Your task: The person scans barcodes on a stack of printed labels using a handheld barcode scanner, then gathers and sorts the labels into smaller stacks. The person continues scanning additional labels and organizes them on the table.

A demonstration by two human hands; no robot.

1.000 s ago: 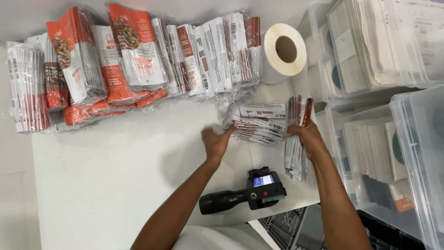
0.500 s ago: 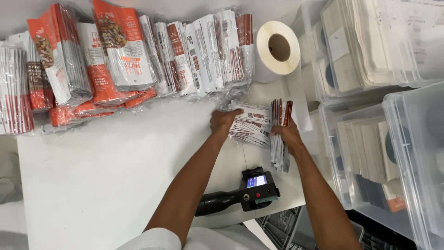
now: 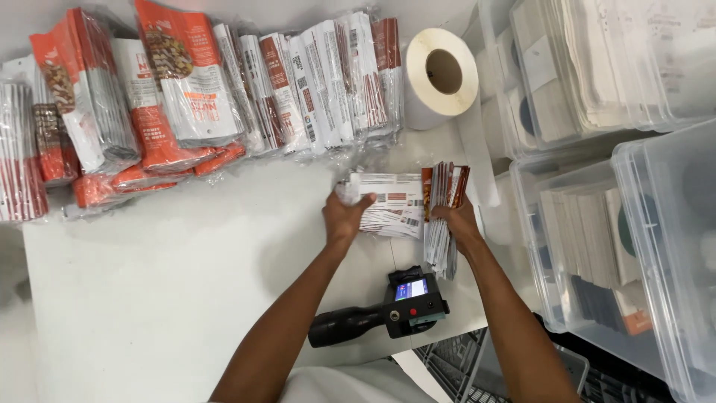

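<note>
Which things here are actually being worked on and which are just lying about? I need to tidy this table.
In hand:
left hand on the flat pouch stack
right hand gripping the upright pouch bundle

Lying about:
handheld printer
label roll
wrapped pouch bundles
clear bins

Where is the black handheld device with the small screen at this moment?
In the head view, the black handheld device lies on the white table near its front edge, between the person's forearms, just below the stack of flat pouches.

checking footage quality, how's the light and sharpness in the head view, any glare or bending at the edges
Head view: even overhead light, with soft shadows under both arms on the white table; the left hand and right hand are fairly sharp; the plastic-wrapped pouch bundles show mild sheen; the clear bins look washed out and bowed by the wide lens.
</note>
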